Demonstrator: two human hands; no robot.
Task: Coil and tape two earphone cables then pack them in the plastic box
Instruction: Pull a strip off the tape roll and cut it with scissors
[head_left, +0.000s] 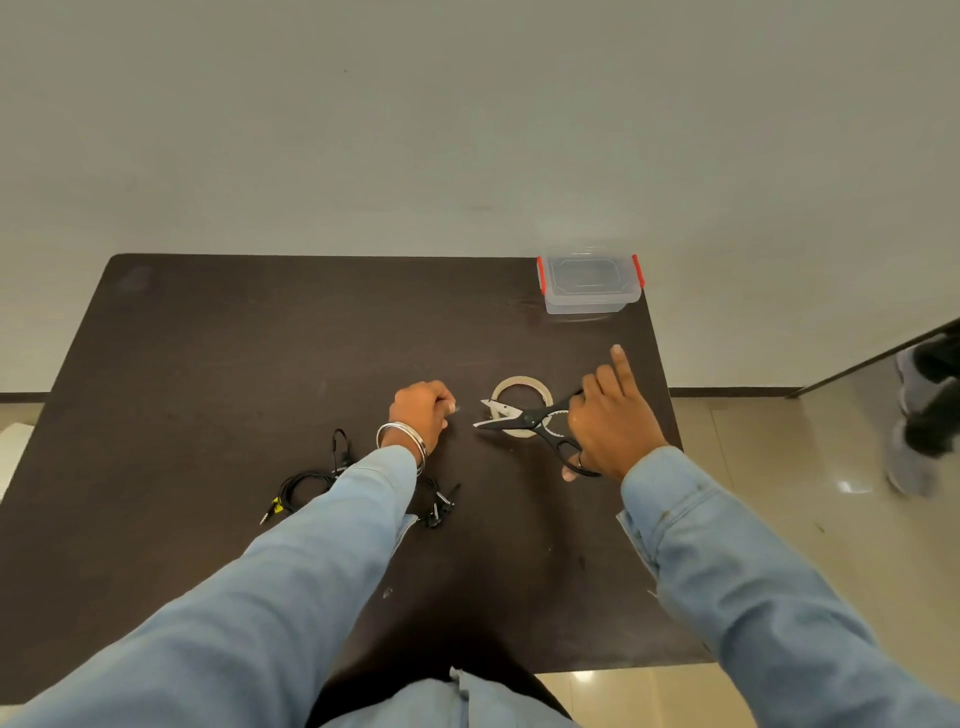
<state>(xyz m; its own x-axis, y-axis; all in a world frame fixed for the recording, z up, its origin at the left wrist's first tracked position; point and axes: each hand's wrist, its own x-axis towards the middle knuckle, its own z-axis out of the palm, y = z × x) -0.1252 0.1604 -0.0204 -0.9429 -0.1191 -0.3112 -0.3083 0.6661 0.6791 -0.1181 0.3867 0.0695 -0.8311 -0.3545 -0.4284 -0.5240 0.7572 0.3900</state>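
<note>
My right hand grips black scissors by the handles, index finger pointing up; the open blades lie over a roll of clear tape on the dark table. My left hand is curled, pinching what looks like a small piece of tape just left of the blade tips. One coiled black earphone cable with a yellow-marked plug lies left of my left forearm. A second black earphone bundle peeks out to the right of that forearm, partly hidden. The lidded clear plastic box with red clips stands at the far right corner.
The table's right edge runs close to my right hand. Beyond it is tiled floor, where another person's feet stand at the far right. A plain wall rises behind the table.
</note>
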